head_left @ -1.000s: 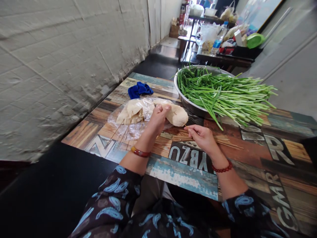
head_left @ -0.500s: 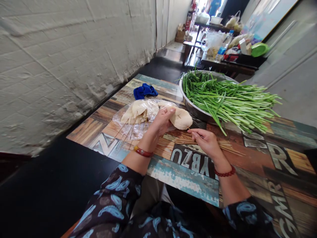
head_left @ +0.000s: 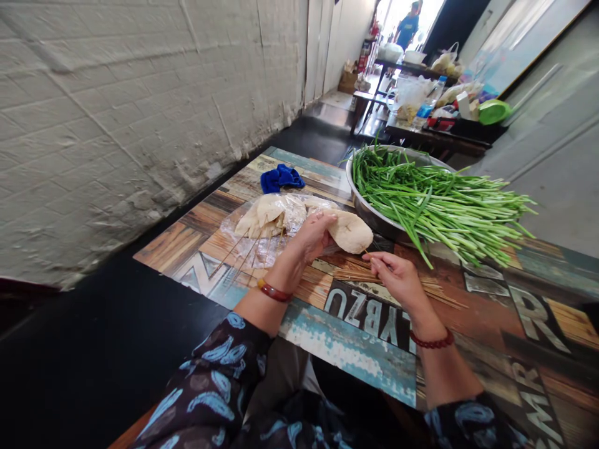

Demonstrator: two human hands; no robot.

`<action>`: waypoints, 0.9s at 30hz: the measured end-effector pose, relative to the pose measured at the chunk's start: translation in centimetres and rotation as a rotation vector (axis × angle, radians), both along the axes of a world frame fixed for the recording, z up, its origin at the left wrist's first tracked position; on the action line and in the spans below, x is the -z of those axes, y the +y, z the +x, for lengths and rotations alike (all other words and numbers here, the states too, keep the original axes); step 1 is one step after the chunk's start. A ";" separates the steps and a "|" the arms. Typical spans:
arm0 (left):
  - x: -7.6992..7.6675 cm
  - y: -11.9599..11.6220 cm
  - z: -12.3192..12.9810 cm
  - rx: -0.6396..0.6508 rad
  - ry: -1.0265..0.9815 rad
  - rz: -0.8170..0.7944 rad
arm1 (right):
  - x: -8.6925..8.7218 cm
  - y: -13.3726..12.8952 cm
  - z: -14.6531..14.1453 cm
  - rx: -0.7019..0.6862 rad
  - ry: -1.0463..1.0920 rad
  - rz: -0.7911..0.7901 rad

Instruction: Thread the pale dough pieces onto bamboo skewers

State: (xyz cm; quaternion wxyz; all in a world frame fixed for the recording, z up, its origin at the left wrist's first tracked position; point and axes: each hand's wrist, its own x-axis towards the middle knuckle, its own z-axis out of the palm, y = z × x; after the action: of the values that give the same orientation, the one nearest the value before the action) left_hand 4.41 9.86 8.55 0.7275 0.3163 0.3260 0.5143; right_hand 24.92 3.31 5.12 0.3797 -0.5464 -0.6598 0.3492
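Note:
A pale, flat oval piece of food [head_left: 352, 232] is in my left hand [head_left: 317, 238], whose fingers grip its left end. My right hand [head_left: 393, 274] pinches a thin wooden skewer [head_left: 366, 251] at the lower right edge of that piece; how far the skewer runs inside is hidden. Left of my hands, more pale pieces [head_left: 267, 215] with skewers stuck in them lie on a clear plastic bag [head_left: 243, 246]. Loose skewers [head_left: 440, 293] lie on the table beneath and beside my right hand.
A metal bowl [head_left: 356, 198] heaped with long green stalks [head_left: 444, 206] stands at the right of the patterned table [head_left: 346, 340]. A blue cloth [head_left: 281, 179] lies near the far edge. Behind are a cluttered table, a bottle [head_left: 428, 103] and a person [head_left: 408, 28] in the doorway.
The whole view has shifted slightly, so things appear a little lower and further right. The small cross mark seen earlier on the held piece no longer shows. Both hands keep their grip.

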 end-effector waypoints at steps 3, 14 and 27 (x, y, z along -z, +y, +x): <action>0.3 0.2 0.1 0.014 -0.003 0.004 | 0.0 0.0 0.1 -0.010 -0.012 0.011; 0.0 0.0 0.1 0.051 -0.028 -0.002 | 0.4 0.3 -0.4 -0.021 0.062 0.000; 0.3 0.2 -0.4 0.095 -0.051 -0.120 | 0.1 0.1 0.0 -0.028 0.031 -0.019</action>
State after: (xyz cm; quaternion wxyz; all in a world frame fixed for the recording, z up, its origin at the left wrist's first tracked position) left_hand 4.00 10.05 8.27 0.7767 0.2743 0.3222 0.4665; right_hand 24.89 3.44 4.99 0.3797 -0.5351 -0.6581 0.3692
